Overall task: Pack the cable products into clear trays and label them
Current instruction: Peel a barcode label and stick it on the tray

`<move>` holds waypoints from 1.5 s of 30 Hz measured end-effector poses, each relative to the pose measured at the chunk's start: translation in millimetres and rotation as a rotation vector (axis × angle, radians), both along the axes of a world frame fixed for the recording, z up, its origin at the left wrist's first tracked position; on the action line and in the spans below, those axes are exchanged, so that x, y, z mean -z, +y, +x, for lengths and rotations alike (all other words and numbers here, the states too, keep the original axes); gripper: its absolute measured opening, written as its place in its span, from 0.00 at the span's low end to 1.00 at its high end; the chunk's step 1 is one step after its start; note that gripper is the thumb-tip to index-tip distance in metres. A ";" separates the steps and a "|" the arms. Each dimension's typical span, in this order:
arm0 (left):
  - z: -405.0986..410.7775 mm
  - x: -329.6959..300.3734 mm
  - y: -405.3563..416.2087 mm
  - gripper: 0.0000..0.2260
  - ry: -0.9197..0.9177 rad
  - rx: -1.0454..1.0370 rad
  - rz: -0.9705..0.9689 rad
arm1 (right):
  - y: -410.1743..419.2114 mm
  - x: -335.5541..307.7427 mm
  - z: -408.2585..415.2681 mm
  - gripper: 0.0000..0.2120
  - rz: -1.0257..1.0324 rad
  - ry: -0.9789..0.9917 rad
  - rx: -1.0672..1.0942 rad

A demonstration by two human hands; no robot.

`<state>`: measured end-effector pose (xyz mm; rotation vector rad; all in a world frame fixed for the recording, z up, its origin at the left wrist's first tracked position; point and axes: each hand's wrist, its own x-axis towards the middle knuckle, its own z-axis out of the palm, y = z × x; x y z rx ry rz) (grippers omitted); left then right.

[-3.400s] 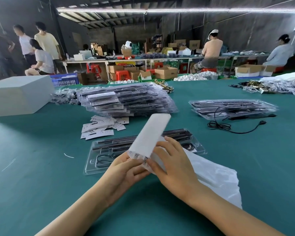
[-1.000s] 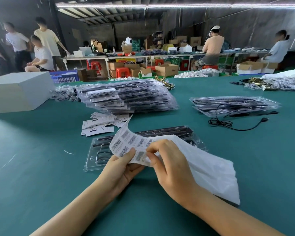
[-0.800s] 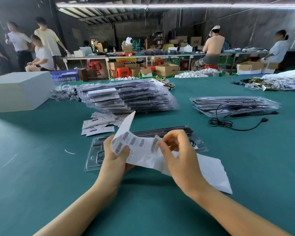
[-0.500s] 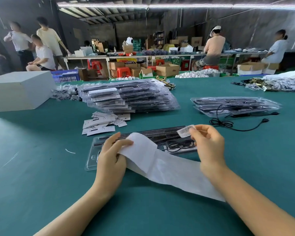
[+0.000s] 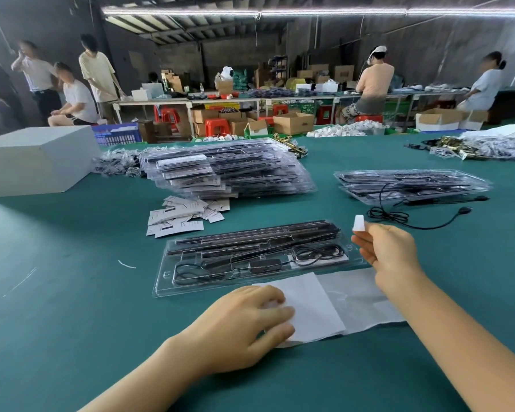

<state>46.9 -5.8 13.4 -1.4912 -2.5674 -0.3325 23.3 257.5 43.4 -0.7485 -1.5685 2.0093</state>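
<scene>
Now lifting peeled label (image 5: 359, 223) pinched in right hand (image 5: 390, 251) at centre right, left hand (image 5: 244, 319) flattening backing sheet (image 5: 315, 304); sticking onto tray (image 5: 250, 257) likely next.

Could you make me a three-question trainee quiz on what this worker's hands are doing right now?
1. True or false: the right hand pinches a small white label.
2. What does the left hand rest on?
A. white backing sheet
B. loose black cable
C. grey box
3. Fill in: the nearest clear tray lies on the ____ table.

Key: 1 true; 2 A; 3 green.
</scene>
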 end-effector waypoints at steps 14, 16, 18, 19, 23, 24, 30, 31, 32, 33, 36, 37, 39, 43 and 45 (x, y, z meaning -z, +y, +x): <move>-10.8 6.7 0.1 0.18 -0.019 -0.019 0.096 | -129.2 -8.8 -30.0 0.05 0.314 0.051 -0.486; -11.8 6.6 -1.1 0.17 -0.030 -0.024 0.133 | -152.1 -6.0 -37.8 0.06 0.427 0.066 -0.551; -11.4 5.0 -2.8 0.15 -0.050 -0.020 0.226 | -167.0 -0.6 -41.9 0.06 0.508 0.087 -0.590; -11.4 4.6 -4.2 0.13 -0.062 -0.020 0.279 | -170.8 2.7 -43.4 0.06 0.520 0.101 -0.606; -12.5 4.5 -8.5 0.13 -0.056 -0.102 0.526 | -166.4 14.9 -46.3 0.05 0.540 0.180 -0.638; -14.4 2.0 -9.6 0.14 -0.031 -0.173 0.632 | -164.4 17.8 -46.7 0.05 0.569 0.190 -0.641; -53.5 -15.0 -55.3 0.09 0.030 -0.896 1.005 | -167.5 30.7 -44.9 0.07 0.671 0.224 -0.694; -59.8 -14.5 -64.8 0.07 0.015 -0.910 0.942 | -168.1 31.7 -44.9 0.07 0.704 0.221 -0.704; -63.9 -13.6 -71.8 0.05 -0.005 -0.893 0.871 | -168.8 32.5 -44.7 0.07 0.727 0.219 -0.704; -65.7 -12.8 -75.4 0.05 -0.028 -0.851 0.811 | -169.0 32.7 -44.4 0.07 0.733 0.220 -0.697; -64.5 -9.5 -75.2 0.05 -0.073 -0.717 0.700 | -168.4 31.6 -45.1 0.06 0.703 0.231 -0.677; -64.0 -7.7 -74.0 0.05 -0.058 -0.695 0.669 | -168.1 31.2 -45.7 0.07 0.699 0.230 -0.684; -63.9 -5.4 -72.5 0.03 -0.047 -0.672 0.643 | -168.1 30.9 -46.3 0.07 0.713 0.223 -0.707; -64.9 -6.1 -70.8 0.07 -0.151 -0.645 0.694 | -169.5 31.9 -46.0 0.07 0.776 0.213 -0.705; -66.0 -5.4 -70.6 0.09 -0.166 -0.672 0.693 | -170.4 32.3 -45.6 0.06 0.816 0.210 -0.685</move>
